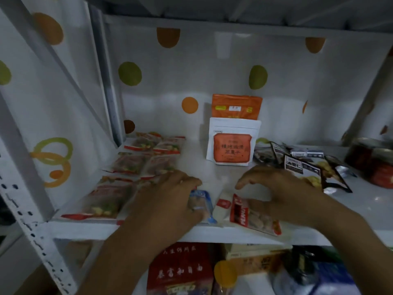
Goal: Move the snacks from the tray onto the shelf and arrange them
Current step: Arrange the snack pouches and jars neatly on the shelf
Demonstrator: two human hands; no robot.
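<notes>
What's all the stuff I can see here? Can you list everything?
Shelf: one, white.
Snack packs: about eight, red and clear, left.
White pouch: one, orange label, standing at the back.
Orange pouch: one, behind the white pouch.
Black packets: a pile, right.
Red tins: count unclear, far right.
Blue packet: one, front middle.
White packet: one, right of the blue packet.
Red packet: one, front, right of the white packet.
Red box: one, below the shelf.
Left hand: touches blue packet.
Right hand: touches red packet.

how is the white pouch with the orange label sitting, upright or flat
Upright: the white pouch stands on its bottom edge on the shelf, label facing forward, in front of an orange pouch.
</notes>
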